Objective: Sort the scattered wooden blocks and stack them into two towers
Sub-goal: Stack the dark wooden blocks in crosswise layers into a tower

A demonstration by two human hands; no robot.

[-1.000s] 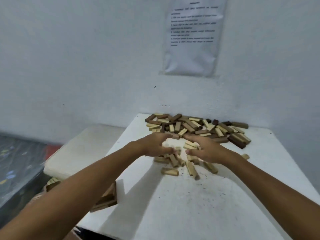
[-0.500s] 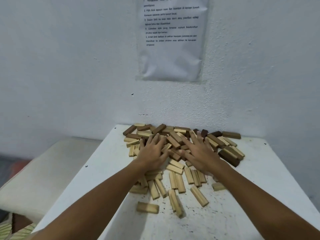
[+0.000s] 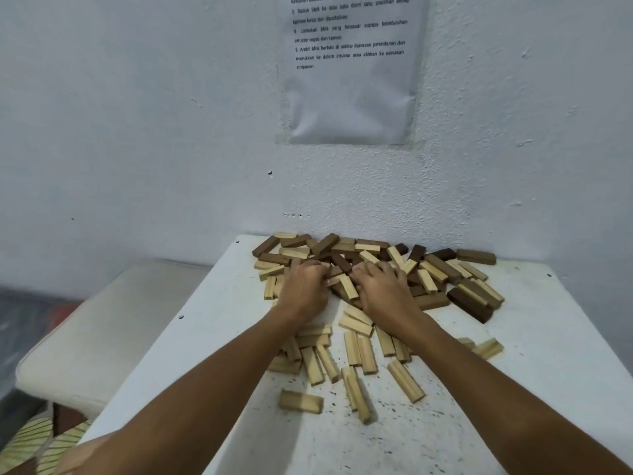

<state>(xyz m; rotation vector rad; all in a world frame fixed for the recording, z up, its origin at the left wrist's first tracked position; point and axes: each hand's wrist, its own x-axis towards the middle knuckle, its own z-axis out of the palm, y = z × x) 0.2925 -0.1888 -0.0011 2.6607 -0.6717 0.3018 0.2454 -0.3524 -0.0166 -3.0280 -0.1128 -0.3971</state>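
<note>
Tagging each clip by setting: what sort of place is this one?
Probably a plain indoor room set up for recording. A printed instruction sheet is taped to the bare white wall, above a small white table pushed into the corner.

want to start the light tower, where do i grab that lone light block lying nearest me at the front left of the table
Pinch the lone light block across its two long sides near the middle, coming straight down from above. It lies flat on the table, apart from the other blocks, with bare surface on both long sides for the fingers.
</note>
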